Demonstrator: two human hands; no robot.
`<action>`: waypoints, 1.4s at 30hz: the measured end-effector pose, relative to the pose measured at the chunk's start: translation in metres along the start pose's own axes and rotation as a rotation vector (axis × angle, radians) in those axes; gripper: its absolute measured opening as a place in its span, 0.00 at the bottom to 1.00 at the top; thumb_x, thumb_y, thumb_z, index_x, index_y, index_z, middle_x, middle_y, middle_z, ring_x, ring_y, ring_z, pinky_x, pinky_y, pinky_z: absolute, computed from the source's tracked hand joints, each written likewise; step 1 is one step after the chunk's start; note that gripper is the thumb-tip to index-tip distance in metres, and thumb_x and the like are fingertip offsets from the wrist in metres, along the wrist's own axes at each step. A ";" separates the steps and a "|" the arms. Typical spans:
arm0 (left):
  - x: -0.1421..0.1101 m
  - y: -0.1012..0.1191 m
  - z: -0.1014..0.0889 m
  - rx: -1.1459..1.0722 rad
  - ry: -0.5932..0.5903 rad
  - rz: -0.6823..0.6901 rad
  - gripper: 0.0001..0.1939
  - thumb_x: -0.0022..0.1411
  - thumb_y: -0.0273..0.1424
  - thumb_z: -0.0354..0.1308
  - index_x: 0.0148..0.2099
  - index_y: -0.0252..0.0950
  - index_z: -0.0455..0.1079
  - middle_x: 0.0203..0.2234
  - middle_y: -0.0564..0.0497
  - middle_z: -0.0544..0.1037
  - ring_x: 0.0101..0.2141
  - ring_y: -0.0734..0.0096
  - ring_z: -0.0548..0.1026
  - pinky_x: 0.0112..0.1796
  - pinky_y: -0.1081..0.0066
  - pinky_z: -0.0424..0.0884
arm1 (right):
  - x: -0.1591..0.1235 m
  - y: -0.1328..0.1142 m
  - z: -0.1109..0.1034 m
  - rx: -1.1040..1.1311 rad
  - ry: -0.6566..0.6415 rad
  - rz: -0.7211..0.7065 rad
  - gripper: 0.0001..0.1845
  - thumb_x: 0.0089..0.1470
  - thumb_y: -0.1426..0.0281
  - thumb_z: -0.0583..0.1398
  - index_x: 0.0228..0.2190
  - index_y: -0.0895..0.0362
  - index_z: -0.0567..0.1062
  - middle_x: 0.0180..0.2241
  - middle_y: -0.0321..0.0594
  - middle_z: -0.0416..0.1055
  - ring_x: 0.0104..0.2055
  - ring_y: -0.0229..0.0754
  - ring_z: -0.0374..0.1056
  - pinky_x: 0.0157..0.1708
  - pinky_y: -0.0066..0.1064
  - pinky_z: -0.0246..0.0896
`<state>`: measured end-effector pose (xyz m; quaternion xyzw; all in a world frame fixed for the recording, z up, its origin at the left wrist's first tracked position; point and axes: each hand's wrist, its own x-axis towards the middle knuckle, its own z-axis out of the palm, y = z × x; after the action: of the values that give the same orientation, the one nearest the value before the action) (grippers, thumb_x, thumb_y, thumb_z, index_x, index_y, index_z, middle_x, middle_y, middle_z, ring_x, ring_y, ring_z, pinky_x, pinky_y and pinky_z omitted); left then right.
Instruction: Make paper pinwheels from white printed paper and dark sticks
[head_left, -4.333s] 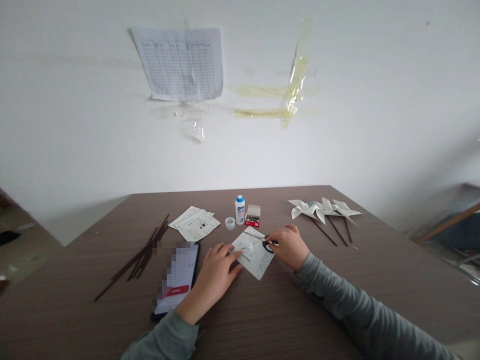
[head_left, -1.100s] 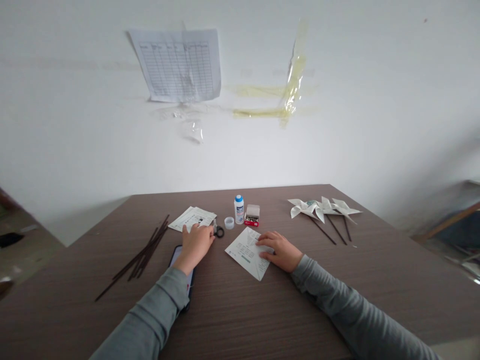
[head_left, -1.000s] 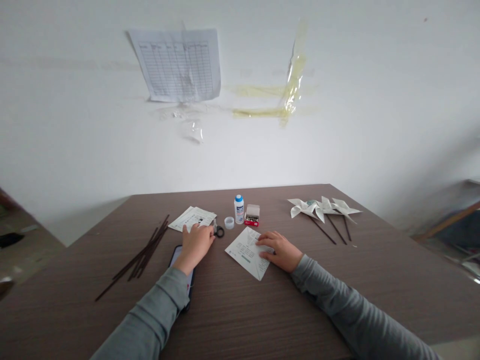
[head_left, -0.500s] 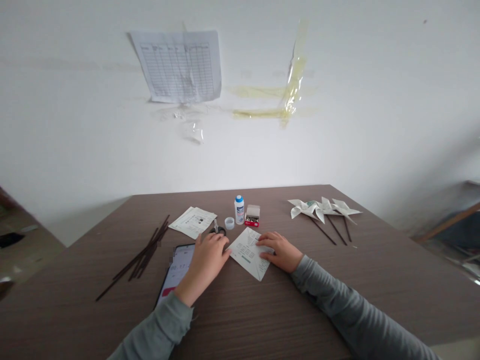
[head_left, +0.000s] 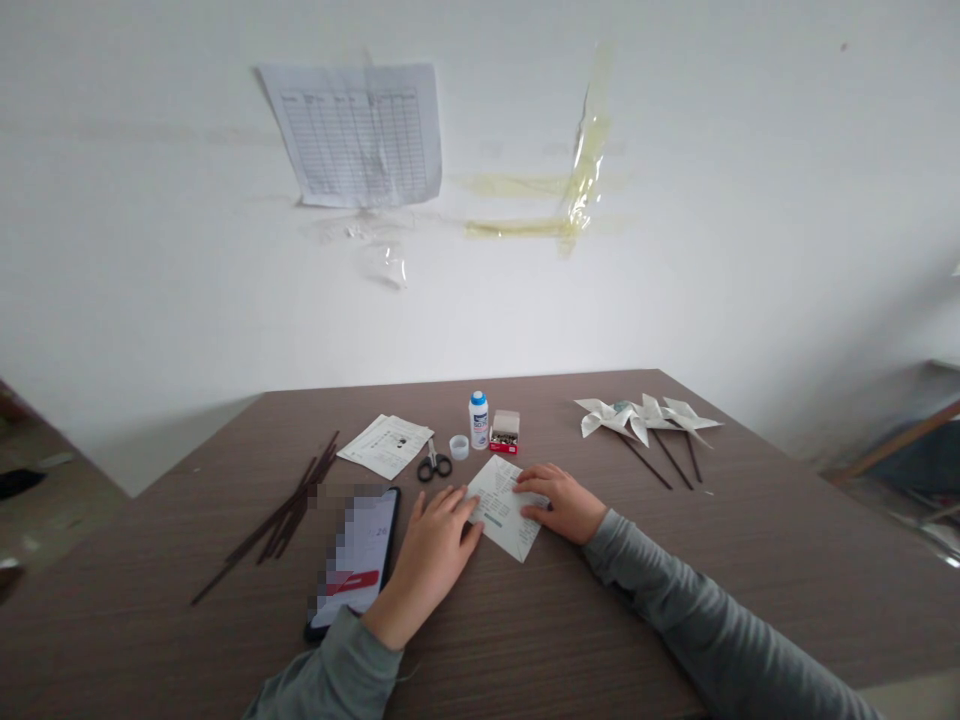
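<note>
On brown surface (head_left: 525,640), right hand (head_left: 562,503) rests on folded printed paper (head_left: 499,508), fingers (head_left: 531,482) apart; left hand (head_left: 433,567) touches its corner, fingers apart too.

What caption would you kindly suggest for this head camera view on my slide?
The left hand and right hand press a folded printed paper beside scissors and a blue-capped white bottle.

Left hand (head_left: 435,570) and right hand (head_left: 562,503) flat
</note>
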<state>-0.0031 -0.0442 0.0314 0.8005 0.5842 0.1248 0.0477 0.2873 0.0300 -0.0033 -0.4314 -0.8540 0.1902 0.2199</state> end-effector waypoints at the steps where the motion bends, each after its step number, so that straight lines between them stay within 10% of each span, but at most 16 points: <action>1: 0.000 0.001 0.000 -0.001 -0.006 -0.013 0.24 0.86 0.28 0.64 0.74 0.46 0.91 0.78 0.38 0.88 0.80 0.38 0.83 0.84 0.28 0.73 | 0.000 0.000 0.000 0.002 0.002 0.002 0.17 0.70 0.65 0.80 0.58 0.43 0.98 0.67 0.48 0.91 0.70 0.65 0.84 0.77 0.57 0.80; 13: 0.001 -0.006 -0.004 -0.080 -0.022 -0.049 0.23 0.84 0.30 0.65 0.72 0.48 0.91 0.79 0.39 0.88 0.80 0.39 0.83 0.83 0.30 0.73 | 0.003 0.007 0.003 0.009 0.074 -0.047 0.17 0.68 0.70 0.80 0.56 0.43 0.98 0.63 0.47 0.94 0.67 0.64 0.89 0.73 0.59 0.85; 23: 0.001 -0.010 -0.008 -0.085 -0.023 -0.065 0.22 0.84 0.29 0.67 0.72 0.47 0.92 0.78 0.37 0.88 0.81 0.35 0.81 0.83 0.28 0.73 | 0.053 0.006 -0.028 -0.137 0.233 -0.060 0.32 0.73 0.71 0.76 0.74 0.43 0.90 0.77 0.55 0.83 0.75 0.65 0.79 0.78 0.65 0.78; 42: 0.001 -0.021 -0.001 -0.059 -0.010 -0.060 0.23 0.82 0.33 0.68 0.73 0.51 0.92 0.76 0.42 0.90 0.81 0.31 0.81 0.82 0.29 0.75 | 0.130 -0.027 -0.014 -0.259 0.033 0.054 0.46 0.78 0.78 0.67 0.86 0.32 0.78 0.84 0.47 0.75 0.85 0.66 0.66 0.84 0.67 0.67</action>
<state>-0.0224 -0.0365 0.0276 0.7816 0.6037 0.1362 0.0779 0.2081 0.1236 0.0502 -0.4819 -0.8559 0.0769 0.1711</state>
